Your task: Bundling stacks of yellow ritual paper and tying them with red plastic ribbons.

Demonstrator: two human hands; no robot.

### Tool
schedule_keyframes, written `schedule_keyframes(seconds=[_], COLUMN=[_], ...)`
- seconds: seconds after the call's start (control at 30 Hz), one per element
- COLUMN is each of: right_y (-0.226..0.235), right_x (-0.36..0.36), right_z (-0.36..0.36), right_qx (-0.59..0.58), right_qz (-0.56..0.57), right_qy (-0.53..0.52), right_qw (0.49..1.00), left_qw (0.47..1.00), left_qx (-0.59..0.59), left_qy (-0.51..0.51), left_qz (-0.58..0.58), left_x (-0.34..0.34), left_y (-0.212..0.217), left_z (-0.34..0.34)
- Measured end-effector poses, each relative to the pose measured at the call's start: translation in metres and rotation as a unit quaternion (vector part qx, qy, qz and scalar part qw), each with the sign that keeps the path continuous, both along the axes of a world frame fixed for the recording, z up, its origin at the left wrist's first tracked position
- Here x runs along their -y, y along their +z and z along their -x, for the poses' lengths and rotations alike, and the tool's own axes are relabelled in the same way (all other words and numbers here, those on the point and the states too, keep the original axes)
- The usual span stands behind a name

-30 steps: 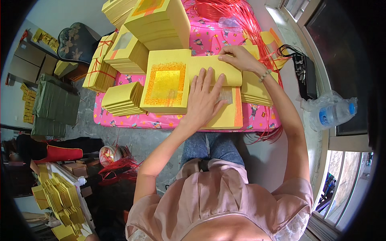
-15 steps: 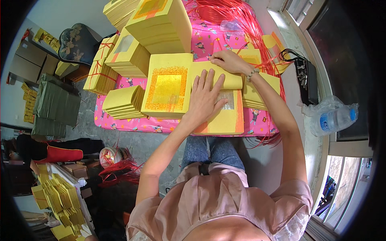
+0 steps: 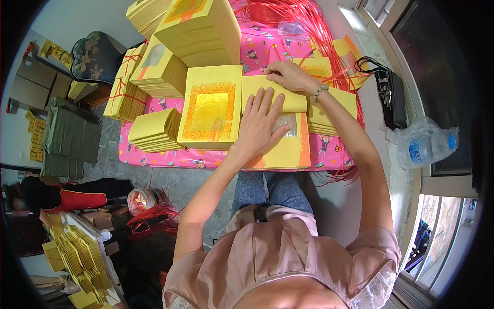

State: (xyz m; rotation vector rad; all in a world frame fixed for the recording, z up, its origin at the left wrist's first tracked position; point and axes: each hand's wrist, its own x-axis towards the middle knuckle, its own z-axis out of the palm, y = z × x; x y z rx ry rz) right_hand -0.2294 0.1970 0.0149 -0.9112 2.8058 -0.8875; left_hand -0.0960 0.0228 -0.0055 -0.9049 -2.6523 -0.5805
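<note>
My left hand [image 3: 261, 118] lies flat with fingers spread on a folded sheet of yellow paper [image 3: 296, 101]. Under that fold is a yellow sheet [image 3: 288, 154] with an orange edge strip and a silvery patch, lying close to me on the table. My right hand [image 3: 292, 77], with a beaded bracelet on its wrist, is curled at the far edge of the fold; whatever its fingers may hold is hidden. Left of my left hand stands a stack of yellow paper [image 3: 211, 105] with a gold square framed in orange on top.
Tall yellow paper stacks [image 3: 206, 36] stand on the pink patterned tablecloth [image 3: 206, 160]. Folded papers [image 3: 155, 129] lie to the left, another stack [image 3: 337, 110] to the right. Red plastic strands [image 3: 332, 41] trail down the right side. A plastic bottle [image 3: 427, 149] stands on the windowsill.
The whole view has shifted slightly, moving the table and stacks a little left and up. Both hands keep about the same places on the folded paper.
</note>
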Motion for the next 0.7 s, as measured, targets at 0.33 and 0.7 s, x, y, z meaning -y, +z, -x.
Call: schedule_keyframes(seconds=[0.33,0.7], right_y=[-0.004,-0.002], right_x=[0.002,-0.009], right_z=[-0.003,-0.040], right_qx=[-0.011,-0.118], right_qz=[-0.015,0.028], right_qy=[-0.009,-0.041], right_qw=[1.000,0.992], left_qw=[1.000,0.999], left_qx=[0.019,0.036], left_qy=[-0.012,-0.022], left_qz=[0.013,0.017], left_x=[0.001,0.000], left_y=[-0.001,-0.003], left_z=[-0.002,-0.001])
